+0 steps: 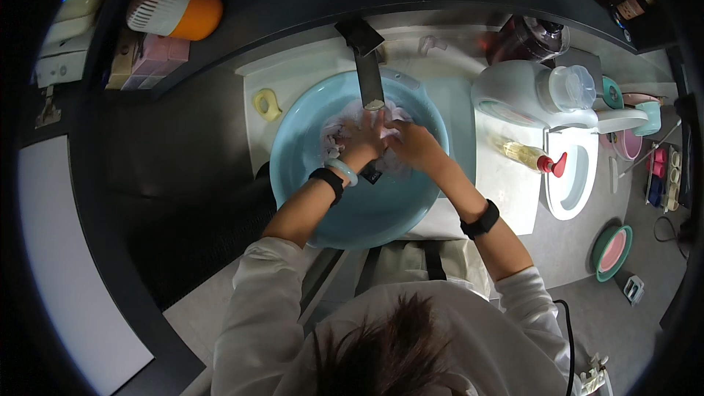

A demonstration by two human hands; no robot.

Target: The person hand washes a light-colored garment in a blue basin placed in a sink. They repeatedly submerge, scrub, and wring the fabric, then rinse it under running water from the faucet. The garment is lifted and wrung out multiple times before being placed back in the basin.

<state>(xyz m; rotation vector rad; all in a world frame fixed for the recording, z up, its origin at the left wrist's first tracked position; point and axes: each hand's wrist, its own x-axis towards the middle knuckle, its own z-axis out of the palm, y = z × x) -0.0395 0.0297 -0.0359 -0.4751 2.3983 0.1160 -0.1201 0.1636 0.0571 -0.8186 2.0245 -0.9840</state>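
Note:
A light blue round basin stands under a dark tap. In it lies a bunched, wet-looking whitish-pink cloth, its exact kind not clear. My left hand rests on the cloth just below the tap's mouth, fingers stretched and apart. Beside it, my right hand has bent fingers closed on the cloth, the fingertips partly hidden against the left hand. A small black tag-like piece shows below the left hand. A pale bangle circles my left wrist, and a black band each forearm.
Right of the basin are a big clear jug and a pump bottle of yellowish liquid with a red head. A yellow ring-shaped thing lies left on the white counter. A dark shelf overhangs the back; a toilet stands at right.

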